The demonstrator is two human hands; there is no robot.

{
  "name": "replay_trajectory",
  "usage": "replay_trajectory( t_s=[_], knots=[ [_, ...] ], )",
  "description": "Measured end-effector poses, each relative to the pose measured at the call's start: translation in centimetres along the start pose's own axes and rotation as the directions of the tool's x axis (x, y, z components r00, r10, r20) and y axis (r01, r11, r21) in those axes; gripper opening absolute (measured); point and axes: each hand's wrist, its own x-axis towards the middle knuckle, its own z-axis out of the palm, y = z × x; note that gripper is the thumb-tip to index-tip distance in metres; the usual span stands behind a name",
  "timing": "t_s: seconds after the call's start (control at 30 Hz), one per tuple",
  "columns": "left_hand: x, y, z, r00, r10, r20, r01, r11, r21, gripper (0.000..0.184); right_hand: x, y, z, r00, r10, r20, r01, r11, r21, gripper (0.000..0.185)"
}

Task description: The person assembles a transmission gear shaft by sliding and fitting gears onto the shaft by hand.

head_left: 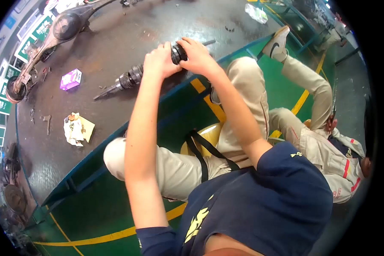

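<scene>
A dark metal gear shaft (130,78) lies slanting on the dark workbench (115,38), its pointed end toward the lower left and a thin end sticking out at the upper right. My left hand (161,62) is wrapped over the shaft near its middle. Close beside it, my right hand (196,57) grips the shaft farther along, with a dark ring-shaped gear (178,53) showing between the two hands. Both thumbs nearly meet at this gear. The undersides of the fingers are hidden behind the shaft.
On the bench are a purple box (71,80), a crumpled wrapper (74,129) on yellow paper, a small metal tool (48,123) and a large axle housing (67,25). A plastic bag (256,13) lies at the far edge. A seated co-worker (324,158) is at the right.
</scene>
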Motion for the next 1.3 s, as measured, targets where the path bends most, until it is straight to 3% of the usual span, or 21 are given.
replay_trajectory(
  t_s=[0.1,0.17,0.23,0.3,0.43,0.53,0.63,0.7,0.77,0.83,0.97,1.03,1.1,1.2,1.23,1.3],
  knots=[
    [0.2,0.2,0.5,1.0,0.017,0.009,-0.016,0.999,-0.052,0.068,-1.1,0.1,1.2,0.995,-0.065,-0.07,0.07,0.995,0.067,0.06],
    [0.4,0.4,0.7,1.0,0.005,0.019,-0.004,0.999,-0.04,0.066,0.0,1.9,1.0,0.981,-0.193,0.013,0.19,0.974,0.126,0.063],
    [-0.2,-0.2,0.7,0.995,0.074,-0.068,-0.078,0.995,-0.06,0.064,1.5,3.1,0.2,0.93,-0.365,0.04,0.35,0.914,0.206,0.067],
    [-0.1,-0.3,0.6,0.995,0.073,-0.065,-0.076,0.996,-0.042,0.061,1.6,4.2,-0.2,0.935,-0.32,0.154,0.318,0.947,0.04,0.075],
    [0.2,-0.9,0.9,0.98,0.166,-0.106,-0.171,0.984,-0.045,0.058,2.2,5.2,0.8,0.927,-0.299,0.227,0.28,0.953,0.113,0.082],
    [0.4,-0.4,1.2,0.988,0.107,-0.11,-0.102,0.994,0.048,0.061,0.6,3.5,3.1,0.961,-0.267,-0.075,0.264,0.964,-0.042,0.072],
    [0.3,-0.1,1.3,0.985,0.134,-0.108,-0.118,0.983,0.143,0.058,-1.3,2.6,3.7,0.959,-0.141,-0.246,0.142,0.99,-0.016,0.072],
    [0.8,-0.2,1.2,0.988,0.145,-0.06,-0.139,0.986,0.09,0.057,-4.3,1.6,2.8,0.917,-0.06,-0.395,0.099,0.992,0.077,0.068],
    [1.1,0.5,0.4,0.996,0.087,0.023,-0.087,0.996,0.022,0.059,-7.8,1.1,2.4,0.883,0.107,-0.457,0.089,0.917,0.388,0.07],
    [1.1,0.3,0.9,0.991,0.129,-0.018,-0.129,0.992,0.011,0.06,-8.2,0.9,2.9,0.912,0.103,-0.397,0.075,0.909,0.409,0.072],
    [1.1,0.4,1.0,0.981,0.179,-0.069,-0.181,0.983,-0.023,0.061,-4.8,0.1,1.9,0.884,-0.012,-0.467,0.148,0.955,0.256,0.073],
    [1.4,0.1,1.0,0.99,0.14,-0.02,-0.14,0.99,-0.018,0.062,-1.8,0.0,3.1,0.951,-0.007,-0.31,0.063,0.983,0.171,0.077],
    [1.8,0.2,1.3,0.998,0.061,-0.026,-0.064,0.99,-0.123,0.06,0.5,0.3,1.6,0.997,-0.076,-0.004,0.076,0.982,0.172,0.08],
    [1.4,0.4,0.7,1.0,0.005,0.023,-0.003,0.996,-0.086,0.057,2.8,2.7,-0.6,0.964,-0.216,0.155,0.191,0.968,0.161,0.071],
    [1.8,0.3,0.5,0.999,-0.002,0.037,0.005,0.996,-0.087,0.057,3.3,2.9,-1.7,0.924,-0.194,0.329,0.159,0.979,0.129,0.061],
    [2.4,0.2,0.0,0.999,0.005,0.05,0.0,0.997,-0.083,0.057,3.3,3.1,-2.0,0.933,-0.223,0.282,0.173,0.966,0.192,0.046]
  ],
)
